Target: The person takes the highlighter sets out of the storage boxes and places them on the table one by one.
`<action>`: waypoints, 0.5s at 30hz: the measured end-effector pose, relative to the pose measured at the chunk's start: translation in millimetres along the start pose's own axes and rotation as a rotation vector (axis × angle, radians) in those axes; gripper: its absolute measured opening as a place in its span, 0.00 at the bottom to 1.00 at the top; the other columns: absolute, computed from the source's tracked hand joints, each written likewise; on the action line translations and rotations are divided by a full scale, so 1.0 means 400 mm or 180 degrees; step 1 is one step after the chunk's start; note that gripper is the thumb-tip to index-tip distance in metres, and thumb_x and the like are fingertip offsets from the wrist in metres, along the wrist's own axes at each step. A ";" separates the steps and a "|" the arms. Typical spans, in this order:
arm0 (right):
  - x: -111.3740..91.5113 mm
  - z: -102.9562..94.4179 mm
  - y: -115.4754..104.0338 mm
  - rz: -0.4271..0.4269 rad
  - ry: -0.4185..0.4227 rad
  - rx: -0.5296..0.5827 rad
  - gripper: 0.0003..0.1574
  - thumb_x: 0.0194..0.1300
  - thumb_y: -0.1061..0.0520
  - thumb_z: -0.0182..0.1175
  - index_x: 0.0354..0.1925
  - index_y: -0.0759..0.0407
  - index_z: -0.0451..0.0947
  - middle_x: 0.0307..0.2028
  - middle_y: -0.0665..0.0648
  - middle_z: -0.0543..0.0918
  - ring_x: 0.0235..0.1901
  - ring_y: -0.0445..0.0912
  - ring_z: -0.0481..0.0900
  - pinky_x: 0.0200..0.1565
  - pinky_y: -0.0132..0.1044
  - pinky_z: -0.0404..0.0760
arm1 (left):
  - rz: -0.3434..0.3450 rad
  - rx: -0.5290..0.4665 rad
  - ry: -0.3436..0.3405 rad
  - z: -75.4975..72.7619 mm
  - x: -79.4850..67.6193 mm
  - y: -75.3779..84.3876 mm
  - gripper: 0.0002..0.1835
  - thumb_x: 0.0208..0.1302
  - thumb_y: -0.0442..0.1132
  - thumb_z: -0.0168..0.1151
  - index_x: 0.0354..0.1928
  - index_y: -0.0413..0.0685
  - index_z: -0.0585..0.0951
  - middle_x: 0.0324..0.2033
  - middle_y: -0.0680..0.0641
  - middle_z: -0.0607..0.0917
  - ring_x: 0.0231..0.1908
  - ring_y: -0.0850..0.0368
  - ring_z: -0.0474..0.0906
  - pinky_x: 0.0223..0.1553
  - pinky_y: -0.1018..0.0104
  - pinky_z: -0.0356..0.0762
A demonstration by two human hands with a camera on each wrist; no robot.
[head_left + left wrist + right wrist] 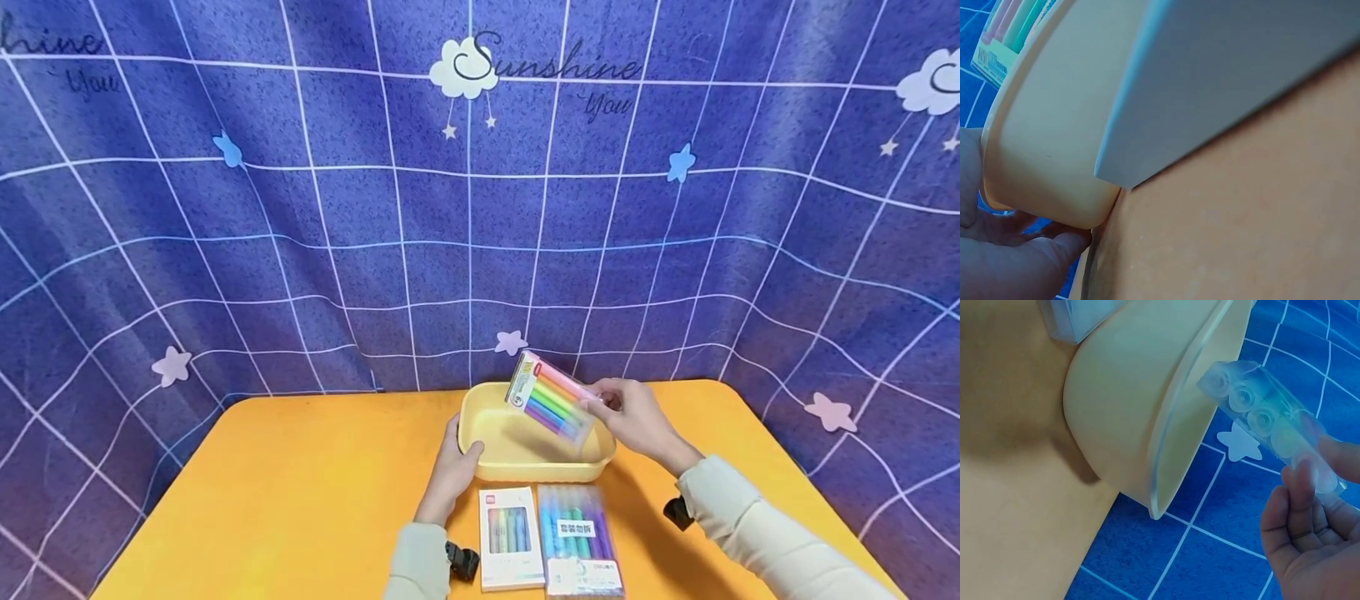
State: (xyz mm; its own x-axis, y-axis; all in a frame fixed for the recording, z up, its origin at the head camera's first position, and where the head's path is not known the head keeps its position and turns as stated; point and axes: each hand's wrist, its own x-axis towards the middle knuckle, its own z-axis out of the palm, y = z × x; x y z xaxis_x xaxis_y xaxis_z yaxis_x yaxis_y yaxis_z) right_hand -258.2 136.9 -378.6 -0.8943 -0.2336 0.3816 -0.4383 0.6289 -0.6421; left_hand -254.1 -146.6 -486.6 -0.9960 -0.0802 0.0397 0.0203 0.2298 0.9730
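A pale yellow plastic basin (536,473) sits at the far edge of the orange table. My left hand (452,467) grips its left end, thumb over the rim and fingers along the outside; the left wrist view shows the fingers (1063,244) low against the basin wall (1054,144). Above the basin's opening, my right hand (636,417) pinches one end of a clear pack of rainbow-coloured markers (553,398), held tilted. From the right wrist view, the round marker ends (1263,419) show through the plastic, with thumb and fingers (1300,494) on either side of the pack.
In front of the basin lie a white box of pens with a window (512,540) and a clear pack of blue, green and purple pens (577,542), side by side. A blue grid-patterned curtain (465,208) hangs right behind the table (300,492).
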 end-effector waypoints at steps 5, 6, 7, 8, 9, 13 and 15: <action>-0.007 -0.005 -0.008 0.0067 0.0028 -0.0010 0.06 0.65 0.54 0.68 0.37 0.55 0.87 0.23 0.59 0.84 0.20 0.36 0.72 0.23 0.29 0.71 | 0.0008 -0.0024 0.0022 0.000 -0.001 0.004 0.37 0.68 0.34 0.54 0.78 0.45 0.55 0.75 0.34 0.63 0.75 0.34 0.58 0.75 0.37 0.55; -0.009 -0.006 -0.011 0.0075 0.0035 -0.0007 0.06 0.65 0.54 0.68 0.37 0.55 0.87 0.23 0.59 0.84 0.20 0.36 0.72 0.23 0.29 0.71 | 0.0007 -0.0037 0.0019 0.001 -0.001 0.005 0.37 0.68 0.34 0.54 0.78 0.44 0.55 0.75 0.34 0.63 0.75 0.34 0.58 0.75 0.37 0.55; -0.012 -0.007 -0.013 0.0083 0.0036 0.0002 0.07 0.66 0.54 0.67 0.38 0.56 0.87 0.23 0.59 0.83 0.20 0.36 0.71 0.23 0.29 0.70 | 0.0008 -0.0042 0.0019 0.001 -0.002 0.005 0.37 0.68 0.33 0.54 0.78 0.44 0.55 0.75 0.34 0.63 0.75 0.34 0.58 0.75 0.37 0.55; -0.015 -0.008 -0.017 0.0090 0.0047 0.0006 0.07 0.66 0.53 0.67 0.39 0.56 0.87 0.23 0.59 0.83 0.20 0.36 0.71 0.23 0.29 0.70 | 0.0005 -0.0053 0.0016 0.001 -0.002 0.005 0.37 0.69 0.33 0.54 0.78 0.44 0.55 0.75 0.34 0.62 0.75 0.34 0.58 0.75 0.38 0.56; -0.018 -0.010 -0.020 0.0098 0.0058 0.0016 0.08 0.66 0.53 0.67 0.40 0.56 0.87 0.23 0.58 0.83 0.20 0.36 0.71 0.23 0.29 0.70 | 0.0002 -0.0060 0.0013 0.002 -0.003 0.005 0.37 0.69 0.33 0.54 0.78 0.44 0.55 0.75 0.34 0.62 0.75 0.35 0.58 0.75 0.38 0.55; -0.032 -0.016 -0.035 0.0156 0.0106 0.0031 0.10 0.66 0.51 0.67 0.39 0.56 0.87 0.21 0.58 0.82 0.20 0.36 0.71 0.23 0.29 0.69 | 0.0009 -0.0066 0.0004 0.000 -0.001 0.002 0.37 0.70 0.33 0.54 0.78 0.45 0.54 0.76 0.34 0.62 0.75 0.34 0.57 0.75 0.38 0.55; -0.038 -0.019 -0.041 0.0187 0.0132 0.0032 0.10 0.66 0.50 0.67 0.37 0.55 0.87 0.21 0.58 0.82 0.20 0.36 0.71 0.23 0.30 0.70 | 0.0026 -0.0084 0.0003 -0.001 0.000 0.003 0.37 0.70 0.33 0.53 0.78 0.44 0.54 0.76 0.34 0.61 0.76 0.34 0.57 0.76 0.38 0.55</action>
State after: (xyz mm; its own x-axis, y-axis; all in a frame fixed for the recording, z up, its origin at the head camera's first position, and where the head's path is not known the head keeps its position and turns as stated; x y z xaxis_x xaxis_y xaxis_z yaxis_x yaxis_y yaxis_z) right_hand -236.8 135.6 -368.6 -0.9141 -0.1653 0.3702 -0.3861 0.6333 -0.6707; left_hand -254.1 -146.8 -485.4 -0.9957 -0.0793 0.0479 0.0307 0.2049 0.9783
